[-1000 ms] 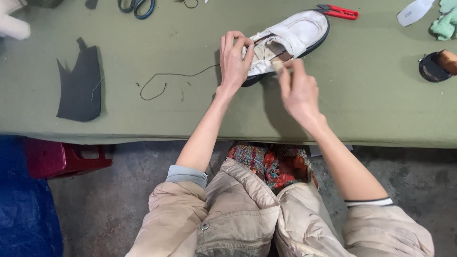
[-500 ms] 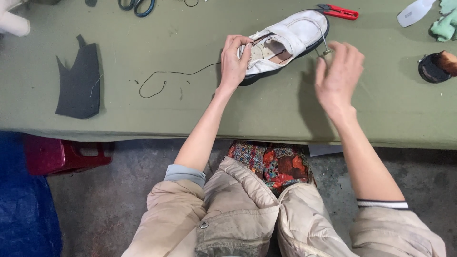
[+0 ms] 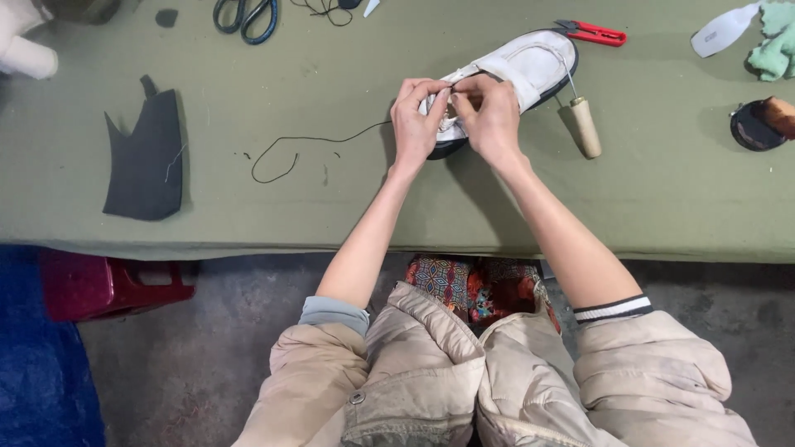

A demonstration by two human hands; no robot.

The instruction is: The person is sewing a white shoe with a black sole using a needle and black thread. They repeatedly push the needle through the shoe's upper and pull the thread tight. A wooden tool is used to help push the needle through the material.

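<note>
Near the upper middle of the frame, the left hand (image 3: 418,116) and right hand (image 3: 490,116) pinch the white shoe (image 3: 530,66) together. A wooden-handled awl (image 3: 584,124) lies just right of it on the green table (image 3: 331,199).

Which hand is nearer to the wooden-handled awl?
Right. The right hand is on the shoe, just left of the awl; the left hand is farther left.

counter (image 3: 331,207): olive-green cloth top | on it: white shoe (image 3: 530,70), wooden-handled awl (image 3: 584,124), red snips (image 3: 592,33), black thread (image 3: 306,149), dark grey cut piece (image 3: 149,157), blue-handled scissors (image 3: 244,16), mint cloth (image 3: 774,45)
</note>
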